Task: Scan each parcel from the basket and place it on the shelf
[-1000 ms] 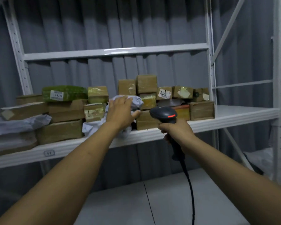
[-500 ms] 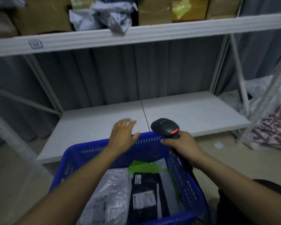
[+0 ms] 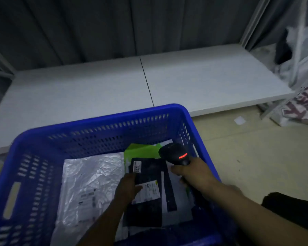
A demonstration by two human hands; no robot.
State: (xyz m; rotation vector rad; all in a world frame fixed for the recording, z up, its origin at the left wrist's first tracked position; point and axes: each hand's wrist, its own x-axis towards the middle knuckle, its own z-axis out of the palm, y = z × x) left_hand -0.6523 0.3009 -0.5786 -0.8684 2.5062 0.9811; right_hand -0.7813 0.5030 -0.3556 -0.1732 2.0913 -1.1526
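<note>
parcel pickup looks to be the step in hand: a black parcel [image 3: 148,174] lies in the blue basket [image 3: 96,128], left hand [image 3: 127,189] pinching its edge, right hand [image 3: 194,174] clamped on the barcode scanner [image 3: 174,153] just beside. next, its label [image 3: 148,191] needs lifting to face the scanner.

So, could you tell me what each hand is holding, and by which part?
The right hand grips the black handheld barcode scanner by its handle; the left hand pinches the black plastic parcel at its left edge.
</note>
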